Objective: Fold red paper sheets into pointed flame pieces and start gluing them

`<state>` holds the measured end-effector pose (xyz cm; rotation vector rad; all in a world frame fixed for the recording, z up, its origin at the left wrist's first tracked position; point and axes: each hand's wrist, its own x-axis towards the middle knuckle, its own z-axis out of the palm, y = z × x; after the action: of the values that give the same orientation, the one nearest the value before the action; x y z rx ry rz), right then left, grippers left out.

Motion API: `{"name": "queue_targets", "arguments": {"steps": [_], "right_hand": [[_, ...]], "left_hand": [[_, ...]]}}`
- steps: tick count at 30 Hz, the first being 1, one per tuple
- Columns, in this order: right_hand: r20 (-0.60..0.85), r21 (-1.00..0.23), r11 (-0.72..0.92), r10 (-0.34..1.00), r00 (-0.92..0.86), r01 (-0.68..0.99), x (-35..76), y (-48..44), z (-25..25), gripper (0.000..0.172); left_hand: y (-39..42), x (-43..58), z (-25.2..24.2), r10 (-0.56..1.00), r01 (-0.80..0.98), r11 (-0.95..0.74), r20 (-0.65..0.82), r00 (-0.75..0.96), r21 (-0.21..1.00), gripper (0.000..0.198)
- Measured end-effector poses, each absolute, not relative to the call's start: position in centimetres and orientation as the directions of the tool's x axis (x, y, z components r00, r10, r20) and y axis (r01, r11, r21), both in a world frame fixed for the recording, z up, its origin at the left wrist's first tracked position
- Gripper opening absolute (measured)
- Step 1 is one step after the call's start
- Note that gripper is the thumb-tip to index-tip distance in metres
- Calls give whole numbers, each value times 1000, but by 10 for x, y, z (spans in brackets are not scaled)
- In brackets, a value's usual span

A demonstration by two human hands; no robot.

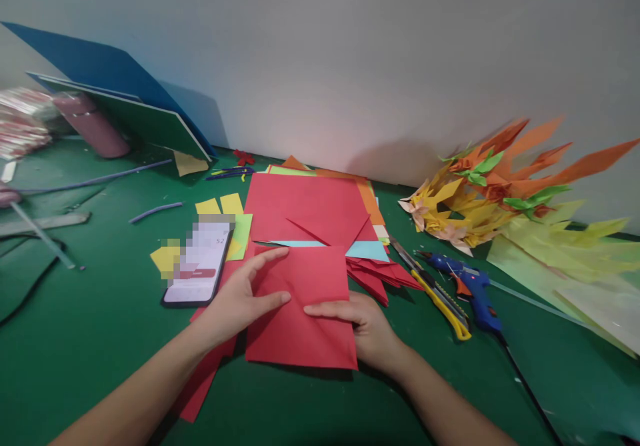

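A folded red paper square (305, 313) lies on the green table in front of me. My left hand (245, 296) rests on its left edge, with the forefinger stretched along the top fold and the thumb pressing on the sheet. My right hand (363, 323) lies at its right side, forefinger flat on the paper pointing left. Behind the square lies a stack of coloured sheets (313, 209), red on top, with several folded red pieces (380, 274) beside it.
A phone (200, 266) lies left of the paper on yellow scraps. A yellow utility knife (440, 299) and a blue glue gun (473, 293) lie to the right. Folded orange, yellow and green paper shapes (495, 186) pile at the back right. Boards (125, 106) lean against the wall at the back left.
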<state>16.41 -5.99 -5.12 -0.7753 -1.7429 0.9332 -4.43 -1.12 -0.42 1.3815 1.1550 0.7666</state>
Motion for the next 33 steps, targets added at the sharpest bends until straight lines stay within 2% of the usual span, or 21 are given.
{"name": "queue_targets", "arguments": {"steps": [6,9,12,15,19,24,28,33], "right_hand": [[436,-880,468,865,-247,83,165,-59,-48,19],[405,-895,433,890,-208,111,167,-58,-47,16],[397,-895,419,904,-155,152,170,-57,-46,15],[416,-885,433,901,-125,174,171,-57,-46,19],[437,-863,450,893,-108,231,172,-58,-47,25],[468,-843,477,878,-97,247,172,-58,-47,23],[466,-856,481,876,-122,190,168,-58,-44,22],[429,-884,454,883,-189,113,166,-61,-46,28]], "left_hand": [[-10,-47,-2,929,199,105,-168,329,974,55],[-9,-46,0,922,230,92,-170,349,969,42],[-8,-44,0,920,282,150,-238,310,948,23],[-8,-44,-4,917,261,230,-299,265,938,17],[-8,-45,-9,919,190,261,-303,252,947,17],[-10,-45,-5,903,79,357,-365,224,931,24],[-12,-47,3,816,-56,524,-482,319,850,32],[-13,-51,3,745,-23,563,-496,447,826,44]]}}
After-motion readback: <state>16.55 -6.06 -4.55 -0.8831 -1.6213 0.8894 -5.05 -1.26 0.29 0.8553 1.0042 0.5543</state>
